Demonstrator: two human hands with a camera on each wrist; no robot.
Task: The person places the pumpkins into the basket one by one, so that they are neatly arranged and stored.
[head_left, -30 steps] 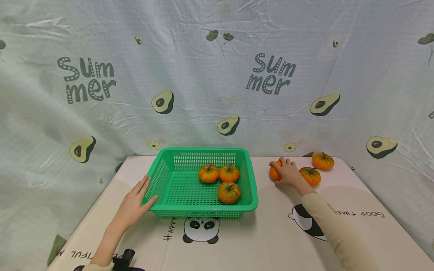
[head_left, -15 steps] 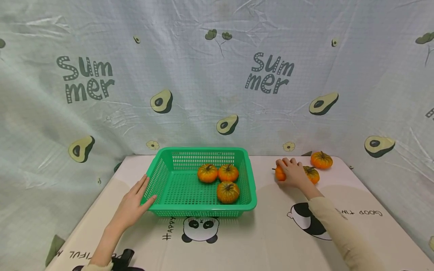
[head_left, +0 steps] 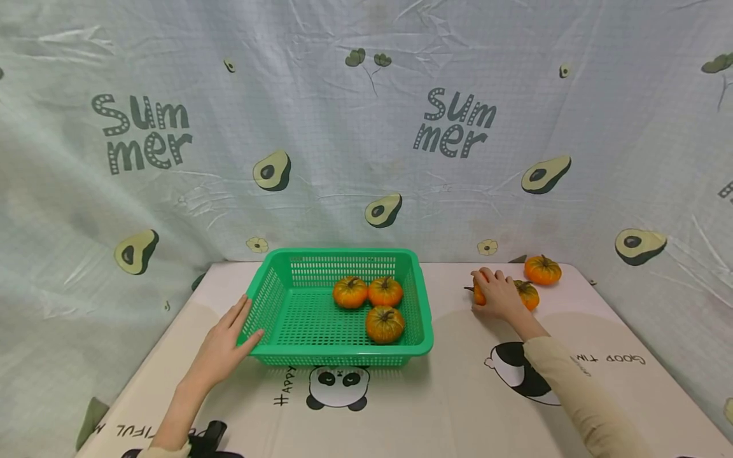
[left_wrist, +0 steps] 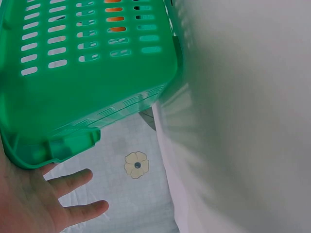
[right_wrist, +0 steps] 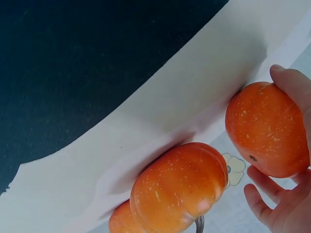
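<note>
My right hand (head_left: 501,299) grips a small orange pumpkin (head_left: 479,295) at the right of the table. Its stem sticks out to the left. In the right wrist view, thumb and fingers lie around that pumpkin (right_wrist: 266,128), its smooth underside showing. Just right of the hand sits a pumpkin (head_left: 527,295) with green streaks, partly covered. Another pumpkin (head_left: 543,270) stands behind it. My left hand (head_left: 220,350), fingers straight and spread, touches the left side of a green plastic basket (head_left: 343,350). Three pumpkins (head_left: 385,325) sit in the basket's right half.
A pale printed cloth covers the table (head_left: 412,413), which meets a hanging printed curtain (head_left: 321,121) at the back. A dark object (head_left: 213,436) lies by the left wrist at the bottom edge.
My right hand has shifted slightly right with the pumpkin, whose stem now shows on the left. The left hand and the basket stay put.
</note>
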